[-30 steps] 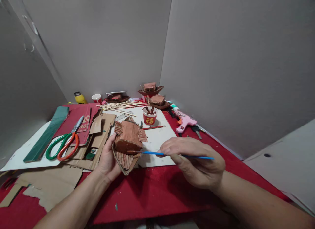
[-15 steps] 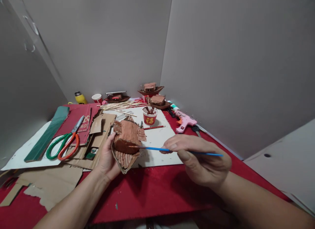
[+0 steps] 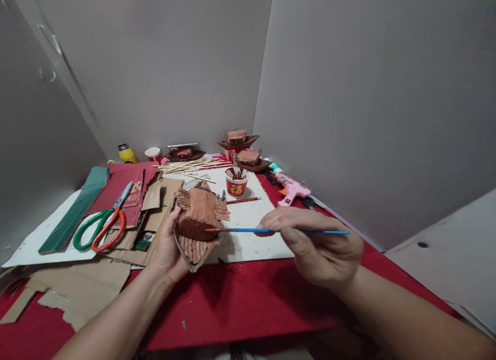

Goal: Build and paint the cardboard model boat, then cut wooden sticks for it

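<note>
My left hand (image 3: 172, 251) grips a cardboard model boat (image 3: 199, 213) from its left side, holding it tilted above the table. Brown paint covers its rounded cabin, and ridged corrugated pieces show at the bow and sides. Between the fingertips of my right hand (image 3: 315, 241) is a blue paintbrush (image 3: 248, 230), held almost level. The brush's tip touches the brown end wall of the cabin. Behind the boat stands a paper cup (image 3: 237, 183) with brown paint smeared inside its rim. The fingers under the boat are hidden.
Green-and-orange-handled scissors (image 3: 106, 228) lie on cardboard sheets (image 3: 155, 238) at the left. Thin wooden sticks (image 3: 194, 165) and finished-looking model boats (image 3: 248, 158) sit at the back. A pink glue gun (image 3: 292, 189) rests at the right, near the grey wall (image 3: 349, 91).
The brush has shifted slightly up and to the right along the cabin's end wall, my right hand moving with it. The boat has moved very slightly left.
</note>
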`<state>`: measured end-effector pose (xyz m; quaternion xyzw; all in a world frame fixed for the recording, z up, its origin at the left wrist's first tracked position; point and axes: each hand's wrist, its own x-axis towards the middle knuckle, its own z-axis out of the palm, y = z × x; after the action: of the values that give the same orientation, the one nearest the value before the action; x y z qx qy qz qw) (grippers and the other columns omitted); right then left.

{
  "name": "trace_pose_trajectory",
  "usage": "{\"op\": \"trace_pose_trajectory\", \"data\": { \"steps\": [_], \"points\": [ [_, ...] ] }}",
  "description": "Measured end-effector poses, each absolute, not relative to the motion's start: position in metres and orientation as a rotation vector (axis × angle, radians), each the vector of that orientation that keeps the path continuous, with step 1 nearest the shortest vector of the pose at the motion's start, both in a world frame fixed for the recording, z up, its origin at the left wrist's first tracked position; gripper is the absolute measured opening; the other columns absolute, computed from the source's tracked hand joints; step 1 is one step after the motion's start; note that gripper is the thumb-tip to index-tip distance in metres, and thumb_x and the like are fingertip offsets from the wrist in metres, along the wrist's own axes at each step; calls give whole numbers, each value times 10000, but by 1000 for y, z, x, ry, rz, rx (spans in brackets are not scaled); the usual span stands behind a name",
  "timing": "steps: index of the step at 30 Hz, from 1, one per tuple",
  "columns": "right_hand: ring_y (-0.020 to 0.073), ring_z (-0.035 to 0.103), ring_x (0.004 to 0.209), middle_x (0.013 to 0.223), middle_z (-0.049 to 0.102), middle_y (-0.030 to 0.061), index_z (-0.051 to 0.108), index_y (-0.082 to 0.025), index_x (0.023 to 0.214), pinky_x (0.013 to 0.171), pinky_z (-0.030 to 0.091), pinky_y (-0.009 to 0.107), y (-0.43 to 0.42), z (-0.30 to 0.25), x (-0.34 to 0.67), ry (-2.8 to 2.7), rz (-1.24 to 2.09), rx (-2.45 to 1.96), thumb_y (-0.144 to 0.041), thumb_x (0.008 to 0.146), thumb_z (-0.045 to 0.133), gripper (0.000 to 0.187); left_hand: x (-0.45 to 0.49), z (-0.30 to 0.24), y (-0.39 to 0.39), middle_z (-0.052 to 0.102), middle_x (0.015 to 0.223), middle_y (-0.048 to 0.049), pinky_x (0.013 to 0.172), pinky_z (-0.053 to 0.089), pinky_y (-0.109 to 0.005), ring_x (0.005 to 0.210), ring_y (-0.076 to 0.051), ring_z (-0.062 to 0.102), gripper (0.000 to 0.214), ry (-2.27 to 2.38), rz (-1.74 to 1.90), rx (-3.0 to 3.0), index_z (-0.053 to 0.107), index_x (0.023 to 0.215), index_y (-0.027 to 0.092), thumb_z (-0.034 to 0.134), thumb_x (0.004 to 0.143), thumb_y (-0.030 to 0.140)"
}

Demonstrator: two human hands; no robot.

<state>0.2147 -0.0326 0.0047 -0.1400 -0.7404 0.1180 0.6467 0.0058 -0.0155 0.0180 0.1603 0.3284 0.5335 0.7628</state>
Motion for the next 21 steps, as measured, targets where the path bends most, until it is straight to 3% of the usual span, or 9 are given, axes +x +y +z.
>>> {"op": "trace_pose_trajectory", "data": {
  "steps": [6, 16, 21],
  "points": [
    [173, 677, 760, 829, 689, 58, 649, -188, 1072, 661, 574, 306, -32, 4, 213, -1741, 344, -312, 15, 831, 549, 331, 7, 21, -17, 740, 665, -112, 614, 603, -358, 664, -231, 724, 369, 740, 1181, 347, 704, 867, 104, 408, 930, 315],
    [174, 671, 697, 784, 692, 58, 652, -184, 1013, 609, 562, 303, -31, 3, 210, -1787, 390, -366, -51, 854, 563, 225, 7, 21, -17, 760, 748, -125, 609, 605, -356, 668, -233, 722, 347, 756, 1176, 349, 697, 922, 97, 440, 914, 329],
    [184, 685, 707, 816, 703, 58, 679, -191, 1047, 616, 579, 329, -32, 5, 213, -1626, 348, -321, -51, 870, 543, 264, 7, 22, -18, 752, 718, -112, 616, 605, -376, 682, -240, 723, 345, 745, 1167, 348, 693, 953, 106, 422, 922, 317]
  ]
}}
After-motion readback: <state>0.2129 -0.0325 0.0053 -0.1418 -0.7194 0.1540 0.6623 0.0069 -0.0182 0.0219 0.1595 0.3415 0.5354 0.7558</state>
